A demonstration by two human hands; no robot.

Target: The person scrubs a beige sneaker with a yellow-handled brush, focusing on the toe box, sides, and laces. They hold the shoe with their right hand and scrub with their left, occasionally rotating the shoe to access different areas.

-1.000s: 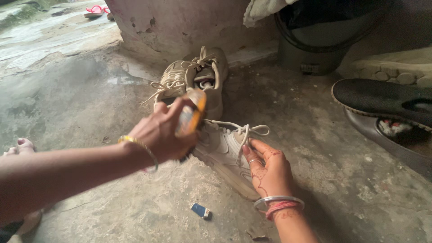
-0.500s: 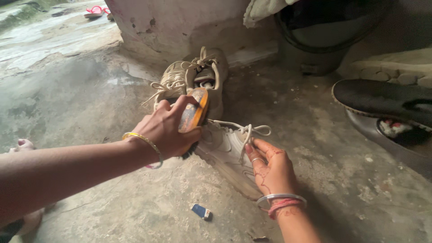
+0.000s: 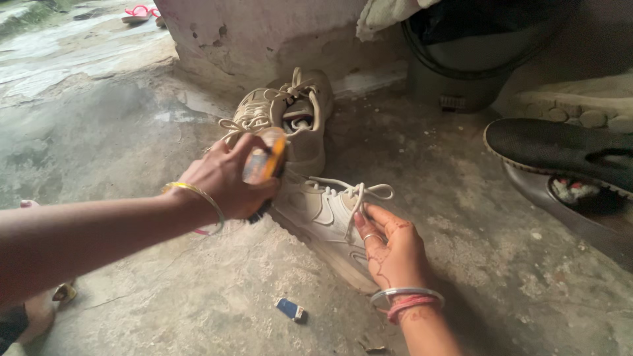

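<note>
Since half a second ago the left hand (image 3: 224, 181) has slid its brush (image 3: 264, 168) up and to the left, toward the toe of the white sneaker (image 3: 323, 214).

Head view: the left hand is closed around the orange-backed brush, whose bristles press on the sneaker's toe end. The right hand (image 3: 392, 247) lies half open on the sneaker's side, fingers curled at the laces (image 3: 356, 192), pinning the shoe to the concrete floor (image 3: 494, 264). Just beyond the left hand stands a second sneaker (image 3: 293, 122), beige and laced. Between the two wrists, nearer the person, lies a small blue object (image 3: 290, 308). Far right of the right hand sit a dark slip-on shoe (image 3: 560, 148) and a basin (image 3: 580, 204).

Judging from the loose hold, a hard stroke could skid the sneaker sideways, or the bristles could snag the laces.
</note>
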